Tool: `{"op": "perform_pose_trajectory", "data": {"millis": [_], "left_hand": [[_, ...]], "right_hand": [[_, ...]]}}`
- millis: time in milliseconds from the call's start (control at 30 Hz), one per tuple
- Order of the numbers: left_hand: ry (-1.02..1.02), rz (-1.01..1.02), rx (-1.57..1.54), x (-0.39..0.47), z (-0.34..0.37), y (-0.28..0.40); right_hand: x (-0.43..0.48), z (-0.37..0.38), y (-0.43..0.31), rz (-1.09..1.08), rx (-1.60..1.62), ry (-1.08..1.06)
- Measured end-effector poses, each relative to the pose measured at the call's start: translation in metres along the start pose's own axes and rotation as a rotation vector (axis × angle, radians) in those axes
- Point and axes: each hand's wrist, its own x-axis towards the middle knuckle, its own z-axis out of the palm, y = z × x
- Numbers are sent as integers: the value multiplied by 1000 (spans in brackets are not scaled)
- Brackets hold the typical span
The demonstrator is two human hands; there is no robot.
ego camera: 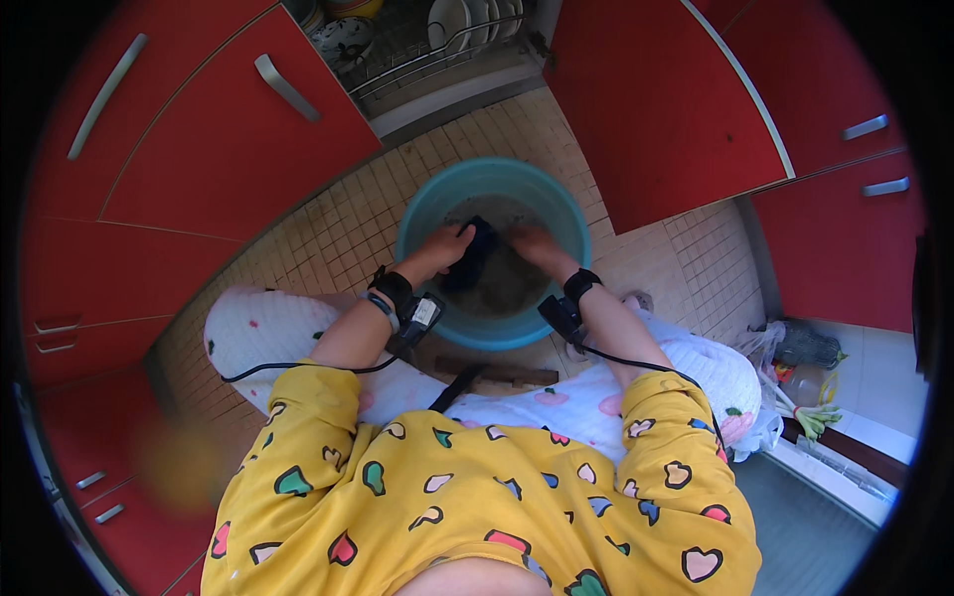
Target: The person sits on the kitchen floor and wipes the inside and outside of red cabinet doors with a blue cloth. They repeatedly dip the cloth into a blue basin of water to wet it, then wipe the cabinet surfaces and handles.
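Observation:
A light-blue plastic basin point(496, 339) stands on the tiled floor in front of me, with murky brownish water point(510, 287) in it. Inside its left half, my left hand point(447, 249) grips a dark wet cloth point(471, 261), the thumb lying on top. My right hand point(533, 246) reaches into the basin on the right, its fingertips in or at the water and hard to make out; whether they hold anything does not show. Both wrists wear black straps with small cabled devices.
A red cabinet door point(671, 112) stands open at the upper right, beside a wire dish rack point(440, 56) with plates and bowls. Red cabinets point(223, 134) line the left. Vegetables point(809, 346) and plastic bags lie at the right. A low wooden piece point(522, 375) is near my legs.

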Motion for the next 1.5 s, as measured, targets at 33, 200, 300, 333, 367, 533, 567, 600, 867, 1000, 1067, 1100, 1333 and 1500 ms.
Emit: {"op": "perform_pose_trajectory", "data": {"millis": [33, 200, 300, 333, 367, 533, 567, 600, 867, 1000, 1067, 1100, 1333, 1500], "left_hand": [[-27, 14, 8, -4, -1, 6], [-11, 175, -290, -21, -7, 26], [0, 99, -305, -14, -17, 17], [6, 73, -297, -9, -20, 9], [12, 40, -156, -3, -23, 0], [106, -37, 378, 22, -16, -39], [114, -10, 292, 23, -10, -43], [122, 15, 206, 22, -3, -47], [-134, 113, 356, 22, 19, -49], [-39, 476, 208, 32, 18, -54], [-35, 536, 115, 35, 16, -48], [-24, 525, 83, 34, 15, -43], [202, 442, -425, -8, -1, 31], [6, 489, -571, -40, -4, 61]], "right_hand": [[-4, 4, -9, 101, 211, -2], [-25, 7, -45, 435, 710, 1], [-24, -1, -35, 418, 819, -151], [-21, -3, -28, 452, 745, -170], [-18, -4, -20, 473, 677, -194], [-34, 13, 27, 32, -663, -176], [-39, 22, 32, 187, -545, -87], [-46, 35, 36, 160, -476, -64], [-40, 54, 6, 2, -288, -194], [-35, 1, -53, -107, 120, -199], [-42, -26, -85, -63, 427, -225], [-49, -40, -97, -110, 538, -269], [-75, -89, -115, -12, 978, 16], [-67, -60, -103, 297, 1386, 132]]}}
